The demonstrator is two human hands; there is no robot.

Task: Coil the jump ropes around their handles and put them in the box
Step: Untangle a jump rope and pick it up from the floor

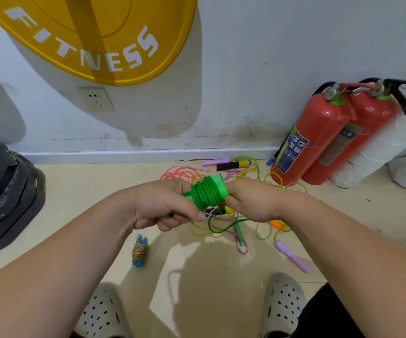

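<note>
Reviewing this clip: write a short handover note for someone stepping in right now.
Left hand grips the green handles; right hand pinches the green rope wound round them, its tail still loose.
Done: one blue-handled bundle lies coiled on the floor.
Left: finish green, then the tangled pile behind the hands. No box is in view.

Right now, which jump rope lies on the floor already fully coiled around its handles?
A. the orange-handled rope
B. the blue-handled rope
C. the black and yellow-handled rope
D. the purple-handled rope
B: the blue-handled rope lies alone near the left shoe as a tight bundle, while the other ropes on the floor are loose and tangled.
</note>
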